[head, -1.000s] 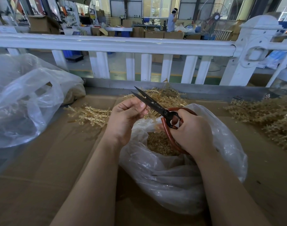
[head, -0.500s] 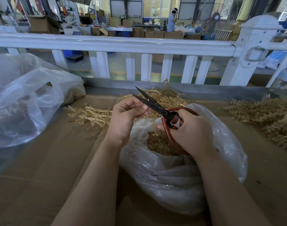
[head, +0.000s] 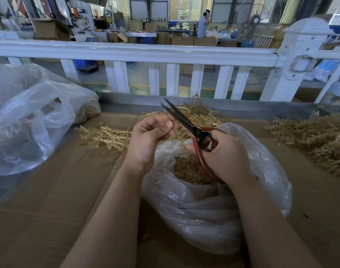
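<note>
We see the left hand (head: 151,136) raised over the middle of the cardboard-covered surface (head: 49,200), its fingers curled and its thumb pinching a thin golden sprig (head: 174,132) that pokes out towards the blades. The right hand (head: 223,153) grips the red loop handles of the scissors (head: 184,120), fingers wrapped round them. The dark blades point up and away towards the far edge and stand slightly parted at the tips. We cannot tell whether the sprig lies between the blades or just beside them. Both hands hover above the open mouth of a clear plastic bag (head: 213,209) that sits near the middle of the surface, with a heap of small golden cut pieces (head: 188,169) inside it. Behind the hands, along the far edge, lies a loose pile of golden sprigs (head: 107,135), and a second pile (head: 320,136) spreads along the right edge. A large crumpled plastic bag (head: 30,122) fills the far left corner. A white railing (head: 136,51) runs beyond the far edge.
</note>
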`<action>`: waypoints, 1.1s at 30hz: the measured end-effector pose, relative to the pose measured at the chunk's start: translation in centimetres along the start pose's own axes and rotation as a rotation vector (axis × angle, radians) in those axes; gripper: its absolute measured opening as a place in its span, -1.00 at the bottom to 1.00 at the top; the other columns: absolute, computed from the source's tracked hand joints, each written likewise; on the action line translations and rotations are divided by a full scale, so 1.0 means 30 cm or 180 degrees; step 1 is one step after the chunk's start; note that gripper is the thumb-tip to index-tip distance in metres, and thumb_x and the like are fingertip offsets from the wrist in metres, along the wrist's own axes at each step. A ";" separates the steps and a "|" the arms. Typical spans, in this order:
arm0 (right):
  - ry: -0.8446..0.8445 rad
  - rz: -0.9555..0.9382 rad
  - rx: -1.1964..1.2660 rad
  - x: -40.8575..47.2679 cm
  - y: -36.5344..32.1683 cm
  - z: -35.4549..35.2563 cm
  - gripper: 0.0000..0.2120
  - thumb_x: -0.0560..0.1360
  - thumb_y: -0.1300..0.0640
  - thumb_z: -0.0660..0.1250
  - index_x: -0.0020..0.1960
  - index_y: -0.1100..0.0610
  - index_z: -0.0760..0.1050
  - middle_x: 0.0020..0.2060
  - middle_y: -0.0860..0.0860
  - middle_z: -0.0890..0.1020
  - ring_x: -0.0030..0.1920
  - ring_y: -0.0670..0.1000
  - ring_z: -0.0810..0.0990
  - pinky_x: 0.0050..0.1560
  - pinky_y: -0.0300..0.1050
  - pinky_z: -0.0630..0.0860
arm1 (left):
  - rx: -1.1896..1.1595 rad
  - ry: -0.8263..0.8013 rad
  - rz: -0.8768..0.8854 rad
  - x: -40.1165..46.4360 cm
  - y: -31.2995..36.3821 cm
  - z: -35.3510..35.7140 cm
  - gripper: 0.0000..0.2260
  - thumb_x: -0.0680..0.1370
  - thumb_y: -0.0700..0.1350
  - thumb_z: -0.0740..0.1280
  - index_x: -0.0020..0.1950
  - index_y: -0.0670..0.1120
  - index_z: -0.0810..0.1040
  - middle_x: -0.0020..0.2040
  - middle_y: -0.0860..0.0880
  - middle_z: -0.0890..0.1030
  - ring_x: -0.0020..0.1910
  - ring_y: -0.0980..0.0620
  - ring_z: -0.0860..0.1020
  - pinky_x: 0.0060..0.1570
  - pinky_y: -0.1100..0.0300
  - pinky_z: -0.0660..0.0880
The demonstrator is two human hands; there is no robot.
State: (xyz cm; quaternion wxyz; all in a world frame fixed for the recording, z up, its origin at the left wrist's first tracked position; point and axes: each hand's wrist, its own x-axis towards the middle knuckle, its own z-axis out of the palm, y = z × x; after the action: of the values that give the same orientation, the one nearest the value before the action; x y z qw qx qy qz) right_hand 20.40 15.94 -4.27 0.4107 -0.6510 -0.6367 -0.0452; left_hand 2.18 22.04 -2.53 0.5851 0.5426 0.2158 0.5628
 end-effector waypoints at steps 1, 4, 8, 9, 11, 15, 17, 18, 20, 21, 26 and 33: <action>-0.0026 0.0120 0.0156 0.002 -0.001 -0.001 -0.54 0.39 -0.40 0.36 -0.14 0.00 0.61 -0.33 -0.19 0.64 -0.34 -0.18 0.59 -0.32 -0.29 0.52 | -0.0061 -0.0002 -0.0013 0.001 -0.003 -0.003 -0.93 0.46 -0.25 0.37 -0.09 -0.21 0.55 -0.26 -0.07 0.58 -0.26 0.03 0.48 -0.08 0.13 0.43; -0.0078 0.0490 0.0841 0.005 -0.008 -0.008 -0.68 0.41 -0.27 0.43 -0.22 -0.01 0.60 -0.43 -0.17 0.61 -0.34 -0.17 0.61 -0.38 -0.33 0.47 | -0.0187 0.0020 -0.0037 0.004 -0.009 -0.005 -0.98 0.47 -0.25 0.36 -0.12 -0.17 0.56 -0.26 -0.10 0.55 -0.25 -0.01 0.46 -0.11 0.13 0.42; -0.0243 0.0640 0.1542 0.006 -0.028 -0.013 -0.86 0.49 0.01 0.50 -0.22 -0.02 0.61 -0.40 -0.15 0.65 -0.40 -0.17 0.61 -0.41 -0.34 0.49 | -0.0214 0.0020 -0.0025 0.007 -0.016 -0.001 -0.95 0.46 -0.26 0.37 -0.15 -0.12 0.59 -0.24 -0.08 0.62 -0.23 0.01 0.55 -0.09 0.17 0.52; -0.0313 0.0660 0.1696 0.006 -0.033 -0.014 -0.87 0.49 0.04 0.50 -0.21 -0.02 0.61 -0.44 -0.14 0.64 -0.44 -0.19 0.58 -0.41 -0.36 0.47 | -0.0232 -0.0019 -0.0014 0.006 -0.016 -0.001 -0.96 0.46 -0.25 0.37 -0.14 -0.12 0.58 -0.22 -0.07 0.64 -0.23 0.02 0.57 -0.09 0.20 0.54; -0.0465 0.0756 0.1907 0.005 -0.040 -0.015 -0.89 0.49 0.04 0.50 -0.19 0.00 0.63 -0.44 -0.08 0.66 -0.43 -0.17 0.60 -0.38 -0.37 0.49 | -0.0248 -0.0117 -0.0001 0.005 -0.017 0.001 -0.95 0.45 -0.25 0.37 -0.10 -0.15 0.57 -0.19 -0.08 0.64 -0.22 0.03 0.59 -0.08 0.22 0.56; -0.0545 0.0909 0.1848 0.010 -0.045 -0.015 -0.87 0.48 0.07 0.50 -0.23 0.04 0.64 -0.35 -0.02 0.70 -0.35 -0.12 0.65 -0.31 -0.36 0.53 | -0.0284 -0.0180 -0.0113 0.002 -0.016 0.008 -0.90 0.44 -0.26 0.37 -0.05 -0.18 0.56 -0.16 -0.11 0.65 -0.21 0.02 0.61 -0.06 0.22 0.59; -0.0462 0.1021 0.1855 0.017 -0.047 -0.016 -0.88 0.47 0.11 0.50 -0.23 0.05 0.64 -0.34 0.02 0.70 -0.32 -0.03 0.67 -0.29 -0.26 0.59 | -0.0300 -0.0183 -0.0226 0.001 -0.012 0.008 -0.92 0.44 -0.27 0.41 -0.08 -0.16 0.59 -0.18 -0.11 0.66 -0.23 0.02 0.62 -0.09 0.22 0.60; -0.0403 0.1079 0.1892 0.020 -0.046 -0.017 -0.89 0.47 0.12 0.50 -0.22 0.05 0.64 -0.34 0.02 0.70 -0.31 0.00 0.67 -0.26 -0.22 0.60 | -0.0295 -0.0173 -0.0301 0.001 -0.011 0.007 -0.92 0.45 -0.27 0.43 -0.09 -0.15 0.60 -0.19 -0.11 0.66 -0.25 0.01 0.62 -0.11 0.21 0.59; -0.0298 0.1153 0.2010 0.025 -0.042 -0.021 -0.91 0.47 0.16 0.51 -0.19 0.06 0.63 -0.35 -0.01 0.70 -0.34 -0.05 0.67 -0.29 -0.25 0.60 | -0.0278 -0.0152 -0.0488 0.001 -0.004 0.008 -0.93 0.45 -0.21 0.40 -0.09 -0.15 0.59 -0.22 -0.11 0.66 -0.28 0.00 0.62 -0.17 0.20 0.58; -0.0273 0.1169 0.2037 0.025 -0.039 -0.022 -0.92 0.47 0.17 0.51 -0.17 0.07 0.63 -0.35 -0.01 0.69 -0.34 -0.07 0.66 -0.28 -0.28 0.59 | -0.0242 -0.0142 -0.0573 0.000 -0.002 0.008 -0.90 0.46 -0.15 0.40 -0.08 -0.16 0.59 -0.23 -0.12 0.66 -0.29 0.00 0.61 -0.19 0.20 0.57; -0.0175 0.1139 0.1893 0.024 -0.034 -0.025 -0.94 0.48 0.18 0.49 -0.15 0.15 0.64 -0.29 0.13 0.67 -0.27 0.05 0.65 -0.13 -0.09 0.61 | 0.0322 -0.0149 -0.0865 -0.002 -0.012 0.011 -0.87 0.56 -0.15 0.36 -0.16 -0.16 0.58 -0.28 -0.10 0.66 -0.39 0.07 0.54 -0.32 0.28 0.50; 0.0117 0.1174 0.2172 0.024 -0.040 -0.036 -0.97 0.48 0.22 0.47 -0.10 0.19 0.65 -0.31 0.06 0.66 -0.29 -0.11 0.61 -0.18 -0.27 0.56 | 0.0315 -0.0665 -0.1405 -0.013 0.004 0.010 -0.80 0.37 -0.13 0.46 -0.05 -0.17 0.64 -0.21 -0.14 0.71 -0.34 0.08 0.65 -0.29 0.32 0.56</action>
State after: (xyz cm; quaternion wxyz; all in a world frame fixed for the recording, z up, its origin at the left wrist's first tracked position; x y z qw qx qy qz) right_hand 20.01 15.69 -2.57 0.6163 -0.5797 -0.4799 0.2321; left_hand 2.28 21.56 -2.46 0.6857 0.5655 0.2948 0.3509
